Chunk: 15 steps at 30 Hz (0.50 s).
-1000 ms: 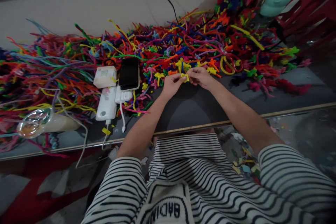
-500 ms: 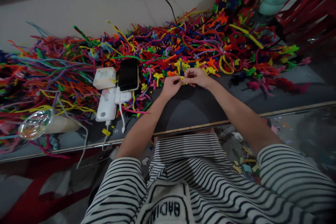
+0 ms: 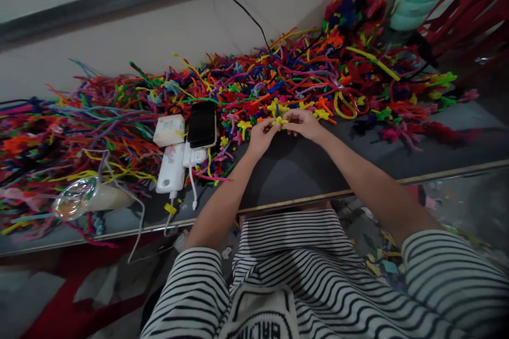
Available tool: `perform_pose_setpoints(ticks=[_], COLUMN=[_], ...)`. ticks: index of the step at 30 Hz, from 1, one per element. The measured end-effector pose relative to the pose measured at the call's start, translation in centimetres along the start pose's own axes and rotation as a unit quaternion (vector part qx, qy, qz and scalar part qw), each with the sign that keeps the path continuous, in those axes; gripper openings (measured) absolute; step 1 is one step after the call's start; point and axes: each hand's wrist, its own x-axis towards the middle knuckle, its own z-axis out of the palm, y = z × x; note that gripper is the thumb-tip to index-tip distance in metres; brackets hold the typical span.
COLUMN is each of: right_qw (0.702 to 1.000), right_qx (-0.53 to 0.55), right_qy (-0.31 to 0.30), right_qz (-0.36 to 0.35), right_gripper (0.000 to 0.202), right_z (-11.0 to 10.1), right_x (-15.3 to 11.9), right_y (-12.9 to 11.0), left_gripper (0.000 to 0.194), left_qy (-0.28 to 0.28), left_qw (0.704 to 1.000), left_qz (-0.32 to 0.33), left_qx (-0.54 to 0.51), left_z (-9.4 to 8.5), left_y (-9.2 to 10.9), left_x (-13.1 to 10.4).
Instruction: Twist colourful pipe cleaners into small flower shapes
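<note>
Between my two hands, above the front part of the dark table, is a small yellow pipe-cleaner piece shaped like a flower. My left hand pinches its left side with thumb and fingertips. My right hand has its fingers closed on the right side of the same piece. Just behind the hands lies a long heap of coloured pipe cleaners, with other yellow shaped pieces near my fingertips. The fingertips partly hide the held piece.
Scissors with yellow and red handles lie right of my hands. To the left are a black phone, a white box, a white power bank with cables, and a tipped plastic cup. Red chairs stand at the right.
The view has shifted, so the table items appear slightly lower and further right. More of the yellow piece shows between my fingers. Both hands still hold it.
</note>
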Motion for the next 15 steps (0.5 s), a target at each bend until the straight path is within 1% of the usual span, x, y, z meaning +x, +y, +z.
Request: perform_pose_setpoints(ticks=[4,8,11,15], right_qw=[0.999,0.999,1.0,1.0], right_qx=[-0.017,-0.013,-0.006,-0.001], right_qy=[0.033,0.027,0.023,0.018], right_qz=[0.004,0.012,0.015,0.026], right_gripper=[0.04,0.041,0.043,0.046], right_z=[-0.07,-0.15,-0.17,-0.21], right_x=[-0.12,-0.18,-0.19,-0.26], right_y=[-0.09,-0.29,-0.41,-0.55], left_gripper=[0.038,0.036,0.033,0.034], left_qy=[-0.004,-0.002,0.012,0.03], left_qw=[0.999,0.998,0.999,0.999], left_qz=[-0.021,-0.032,-0.02,0.009], left_qx=[-0.033,-0.045,-0.036,-0.029], left_z=[-0.07,-0.18,-0.18,-0.13], left_y=[-0.31,-0.11,0.18,0.67], left_x=[0.24,0.28,0.2,-0.01])
